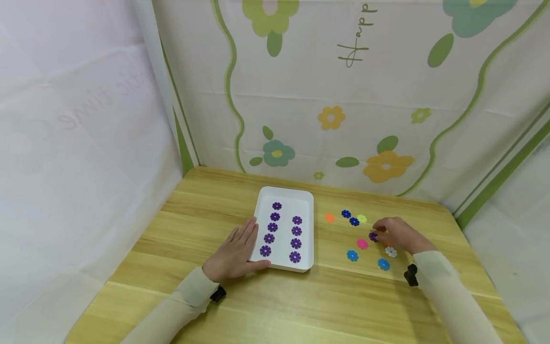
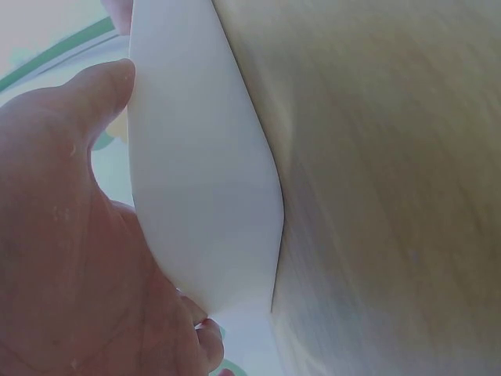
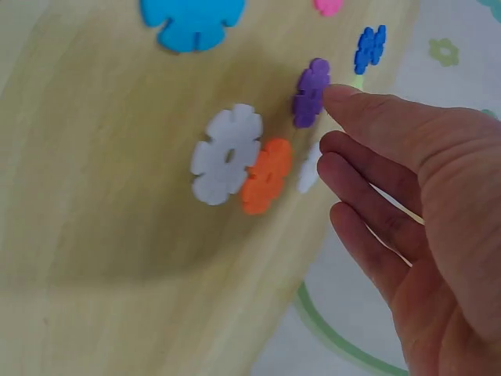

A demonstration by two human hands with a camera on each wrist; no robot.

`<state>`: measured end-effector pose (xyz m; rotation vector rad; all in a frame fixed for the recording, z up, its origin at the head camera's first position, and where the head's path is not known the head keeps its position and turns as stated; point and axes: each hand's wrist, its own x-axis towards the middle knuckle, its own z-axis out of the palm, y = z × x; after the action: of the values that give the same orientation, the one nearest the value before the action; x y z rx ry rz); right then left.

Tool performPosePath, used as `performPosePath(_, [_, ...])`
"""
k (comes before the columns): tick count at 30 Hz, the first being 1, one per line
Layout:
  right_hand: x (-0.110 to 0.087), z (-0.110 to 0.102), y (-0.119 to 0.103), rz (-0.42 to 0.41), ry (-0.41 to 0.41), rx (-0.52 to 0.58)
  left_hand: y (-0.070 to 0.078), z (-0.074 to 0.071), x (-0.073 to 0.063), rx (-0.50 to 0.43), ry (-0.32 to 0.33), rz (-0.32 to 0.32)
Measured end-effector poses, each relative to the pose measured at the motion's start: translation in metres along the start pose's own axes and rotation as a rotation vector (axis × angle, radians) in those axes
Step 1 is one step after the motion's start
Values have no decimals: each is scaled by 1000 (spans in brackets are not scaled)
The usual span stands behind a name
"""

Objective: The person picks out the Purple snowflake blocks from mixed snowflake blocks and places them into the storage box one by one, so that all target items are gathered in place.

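A white rectangular tray (image 1: 285, 239) holds two columns of purple snowflake discs (image 1: 272, 227). At its front left corner my left hand (image 1: 232, 254) rests with fingers straight along the left side and the thumb on the front rim. The tray's outer wall (image 2: 200, 157) fills the middle of the left wrist view. To the right, my right hand (image 1: 398, 234) is low over loose discs, fingers loosely bent. A purple snowflake disc (image 3: 311, 94) lies by its thumb tip; whether they touch is unclear. The index finger is hidden in the right wrist view.
Near the right hand lie an orange disc (image 3: 266, 177) and a white disc (image 1: 391, 252). Light blue (image 1: 352, 255), pink (image 1: 362, 244), dark blue (image 1: 354, 221) and yellow (image 1: 362, 219) discs are scattered on the wooden table (image 1: 275, 306). A flowered cloth (image 1: 292, 86) hangs behind.
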<state>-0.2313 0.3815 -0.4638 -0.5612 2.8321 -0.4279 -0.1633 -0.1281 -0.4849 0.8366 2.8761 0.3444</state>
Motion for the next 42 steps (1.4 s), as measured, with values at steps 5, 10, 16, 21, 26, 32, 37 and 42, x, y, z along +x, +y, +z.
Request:
performPosePath(5, [1, 6, 4, 8, 4, 21, 0, 0, 1, 9, -11, -6])
performPosePath(10, [5, 7, 5, -2, 6, 21, 0, 1, 1, -2, -15, -11])
performPosePath(16, [8, 2, 3, -5, -21, 22, 2, -1, 1, -10, -15, -8])
performPosePath(21, [9, 0, 1, -5, -64, 47, 2, 0, 1, -8, -13, -10])
performPosePath(26, [13, -2, 0, -6, -90, 85, 1, 2, 0, 1, -22, -15])
performPosePath(32, [20, -16, -8, -39, -85, 75, 1, 0, -1, -2, -16, -17])
performPosePath(37, [28, -32, -24, -68, -86, 51, 2, -1, -1, -7, -14, -13])
performPosePath(42, [41, -41, -43, -53, -92, 53, 2, -1, -1, -5, -10, -9])
